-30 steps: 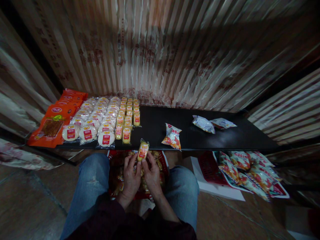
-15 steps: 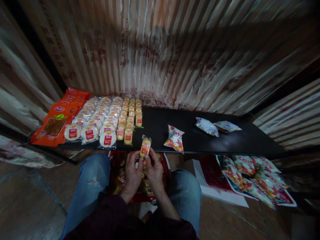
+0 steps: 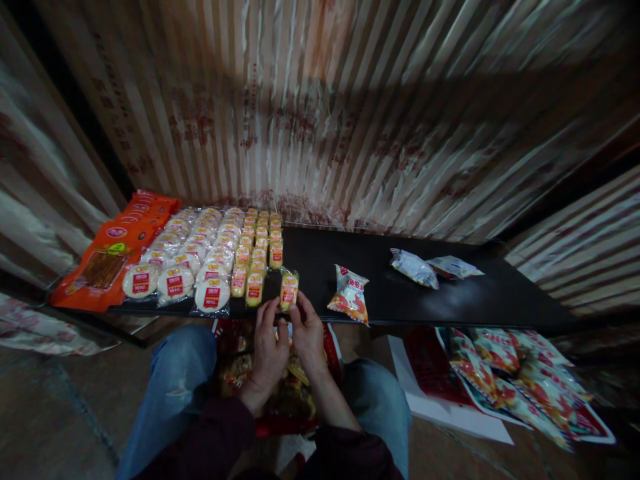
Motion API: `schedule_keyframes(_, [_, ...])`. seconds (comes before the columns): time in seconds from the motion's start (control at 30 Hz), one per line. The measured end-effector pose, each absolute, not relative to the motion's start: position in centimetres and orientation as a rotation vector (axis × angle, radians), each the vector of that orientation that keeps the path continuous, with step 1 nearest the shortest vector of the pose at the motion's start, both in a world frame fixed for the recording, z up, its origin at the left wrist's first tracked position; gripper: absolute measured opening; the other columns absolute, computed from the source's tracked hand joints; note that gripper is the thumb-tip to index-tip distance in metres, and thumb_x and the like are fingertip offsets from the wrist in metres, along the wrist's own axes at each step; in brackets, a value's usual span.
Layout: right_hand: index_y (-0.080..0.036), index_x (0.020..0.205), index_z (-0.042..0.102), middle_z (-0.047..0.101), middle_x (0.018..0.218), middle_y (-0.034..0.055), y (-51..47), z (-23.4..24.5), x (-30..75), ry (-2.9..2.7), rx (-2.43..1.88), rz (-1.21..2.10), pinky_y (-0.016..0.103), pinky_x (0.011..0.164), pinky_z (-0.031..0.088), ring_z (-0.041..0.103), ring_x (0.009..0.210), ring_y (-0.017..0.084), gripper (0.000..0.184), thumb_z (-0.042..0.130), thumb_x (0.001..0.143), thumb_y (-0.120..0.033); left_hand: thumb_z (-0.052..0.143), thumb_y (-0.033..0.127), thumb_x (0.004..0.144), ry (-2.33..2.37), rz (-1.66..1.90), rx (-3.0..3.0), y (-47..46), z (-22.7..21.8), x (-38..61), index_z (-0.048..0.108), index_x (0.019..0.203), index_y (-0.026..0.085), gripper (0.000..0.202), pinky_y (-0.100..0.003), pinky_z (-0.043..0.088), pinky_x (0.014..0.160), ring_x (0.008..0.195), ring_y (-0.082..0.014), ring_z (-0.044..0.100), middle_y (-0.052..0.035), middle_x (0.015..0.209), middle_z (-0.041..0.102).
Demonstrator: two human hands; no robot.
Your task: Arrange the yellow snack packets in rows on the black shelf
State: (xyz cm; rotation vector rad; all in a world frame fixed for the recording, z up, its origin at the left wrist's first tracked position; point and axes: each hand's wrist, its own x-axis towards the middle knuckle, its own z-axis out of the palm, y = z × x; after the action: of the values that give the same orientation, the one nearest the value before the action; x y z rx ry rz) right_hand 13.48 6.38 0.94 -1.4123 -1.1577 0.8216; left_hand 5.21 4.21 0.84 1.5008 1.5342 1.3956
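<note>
A small yellow snack in a clear wrapper with a red and orange label [image 3: 289, 291] is at the front edge of the black shelf [image 3: 310, 257]. My left hand [image 3: 270, 347] grips its lower left side with the fingertips. On its lower right side, the thumb and fingers of my right hand [image 3: 307, 333] pinch it. Rows of matching yellow snacks [image 3: 255, 288] stand just to its left. Beyond them lie rows of round white wrapped crackers [image 3: 213, 295] and a stack of orange snack packets [image 3: 103, 257].
An orange and white chip bag [image 3: 349, 293] lies right of my hands, with two silvery-white packets [image 3: 414, 268] further along. Below the shelf, a red box of wrapped snacks [image 3: 334, 347] sits between my knees. More chip bags [image 3: 520, 373] fill a container at right. Patterned curtain [image 3: 300, 133] hangs behind.
Both hands have moved the yellow snack slightly left and forward, from in front of the shelf edge onto the shelf near the rows. The view has tilted up a little.
</note>
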Motion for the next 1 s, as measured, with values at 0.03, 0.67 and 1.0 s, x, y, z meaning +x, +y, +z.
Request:
schedule_keyframes(0.03, [-0.019, 0.118, 0.059, 0.064, 0.117, 0.0072, 6.8, 0.9, 13.5, -1.176, -1.41, 0.815, 0.037, 0.096, 0.044, 0.059, 0.107, 0.022, 0.039, 0.051, 0.083, -0.033, 0.039, 0.018, 0.084, 1.527, 1.395, 1.502, 4.5, 0.8, 5.3, 0.052, 0.12, 0.017, 0.038, -0.04, 0.041, 0.102, 0.115, -0.0196, 0.051, -0.0109, 0.121, 0.052])
schedule_keyframes(0.67, [-0.02, 0.112, 0.063, 0.065, 0.11, 0.0084, 12.3, -0.5, 13.7, -1.326, -1.465, 0.649, 0.036, 0.092, 0.045, 0.059, 0.101, 0.021, 0.037, 0.051, 0.077, -0.025, 0.033, 0.03, 0.09, 1.538, 1.295, 1.467, 8.4, 0.9, 6.0, 0.049, 0.127, 0.016, 0.043, -0.04, 0.031, 0.11, 0.128, -0.0199, 0.041, -0.012, 0.137, 0.044])
schedule_keyframes(1.0, [-0.02, 0.111, 0.064, 0.063, 0.103, 0.0078, 13.5, 0.0, 13.6, -1.323, -1.466, 0.63, 0.034, 0.089, 0.045, 0.057, 0.094, 0.02, 0.037, 0.048, 0.078, -0.023, 0.034, 0.031, 0.09, 1.538, 1.288, 1.447, 9.6, 1.1, 6.5, 0.047, 0.128, 0.013, 0.044, -0.041, 0.029, 0.111, 0.131, -0.0208, 0.037, -0.0142, 0.141, 0.04])
